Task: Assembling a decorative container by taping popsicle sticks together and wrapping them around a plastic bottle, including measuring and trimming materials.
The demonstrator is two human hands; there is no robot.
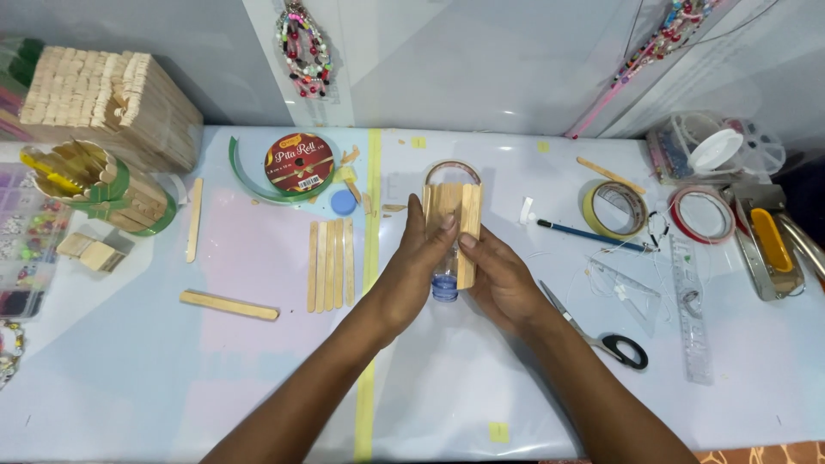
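A wide white worktable with a glossy plastic cover [172, 378] fills the view, split by a pale yellow tape stripe [371, 258] running front to back. At the far left corner stands a big rectangular block of stacked pale wooden craft sticks [112, 103], rough-ended and tightly packed; just in front of it lies a round stick-walled holder banded in green tape [103, 185].

At the centre, both hands meet around a small clear plastic bottle clad in flat pale wooden sticks [451, 215]. The left hand [421, 266] wraps the bottle's left side, thumb pressed on the sticks; the right hand [498, 279] grips the right side, fingertips holding one stick against the bottle's wall. The bottle points away from the person, its bluish end [444, 288] showing between the palms.

Left of the hands, a row of four loose smooth wooden sticks [331, 262] lies side by side, near a green ribbon roll with a red round label [296, 163]. To the right lie a yellow tape ring [614, 209], a red-edged tape ring [702, 213], a clear plastic ruler [692, 309], black-handled metal scissors [597, 331] and a thin blue pen [589, 234]
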